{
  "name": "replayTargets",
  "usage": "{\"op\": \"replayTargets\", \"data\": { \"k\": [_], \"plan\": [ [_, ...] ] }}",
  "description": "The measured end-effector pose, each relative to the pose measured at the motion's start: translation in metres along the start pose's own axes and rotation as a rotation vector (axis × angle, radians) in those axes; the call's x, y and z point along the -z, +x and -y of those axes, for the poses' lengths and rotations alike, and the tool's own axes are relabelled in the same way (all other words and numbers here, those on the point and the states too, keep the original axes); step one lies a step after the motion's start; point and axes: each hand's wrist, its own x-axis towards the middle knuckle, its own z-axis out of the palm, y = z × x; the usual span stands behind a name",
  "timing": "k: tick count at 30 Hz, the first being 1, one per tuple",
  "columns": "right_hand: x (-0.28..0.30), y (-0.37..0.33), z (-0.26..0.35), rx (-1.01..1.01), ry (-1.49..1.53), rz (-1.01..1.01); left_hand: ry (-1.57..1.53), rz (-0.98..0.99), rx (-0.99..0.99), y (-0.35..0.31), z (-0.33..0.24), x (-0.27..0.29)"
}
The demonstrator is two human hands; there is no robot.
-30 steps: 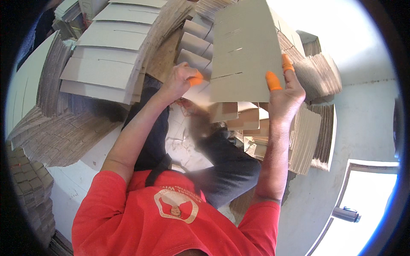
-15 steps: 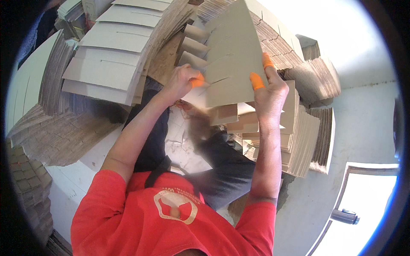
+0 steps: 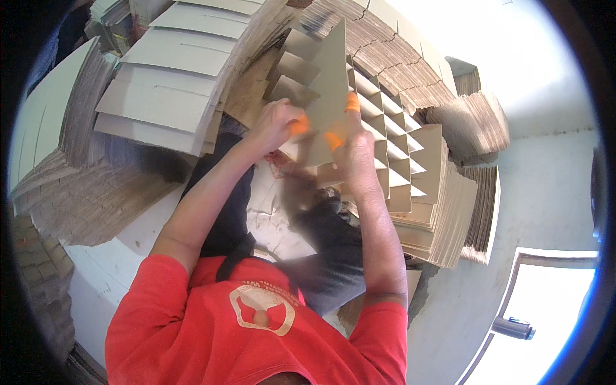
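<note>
Right fingers (image 3: 352, 102) blurred, pinching cardboard sheet (image 3: 331, 74) by edge; left fingers (image 3: 298, 124) curled, hold unclear.

The right hand (image 3: 357, 151) has swung the cardboard sheet (image 3: 328, 86) leftward, seemingly near edge-on, baring the divider grid (image 3: 396, 149).

One head-worn fisheye looks down and forward, near the left hand (image 3: 280, 125) and right hand (image 3: 357, 145).

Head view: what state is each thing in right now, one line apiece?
Tan rectangular cardboard sheet, tilted steeply, gripped near its right edge
Tan cardboard divider grid, cells open, partly hidden by the sheet
Orange-capped right hand, closed on the sheet, blurred
Orange-capped left hand, fingers curled, hold unclear
Pale grey slotted cardboard sheets, stacked, overlapping
</note>
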Motion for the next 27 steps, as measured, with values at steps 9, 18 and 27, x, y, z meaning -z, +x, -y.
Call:
{"op": "replayTargets", "data": {
  "k": [9, 18, 27],
  "plan": [
    [0.018, 0.007, 0.01, 0.031, 0.041, 0.076, -0.049, -0.003, 0.016, 0.001, 0.01, 0.002],
    [0.0, 0.041, -0.012, -0.184, 0.155, 0.369, 0.007, -0.005, 0.015, 0.008, 0.013, -0.002],
    [-0.021, -0.008, -0.018, -0.01, -0.055, 0.204, 0.242, -0.067, -0.118, -0.006, -0.012, 0.007]
  ]
}}
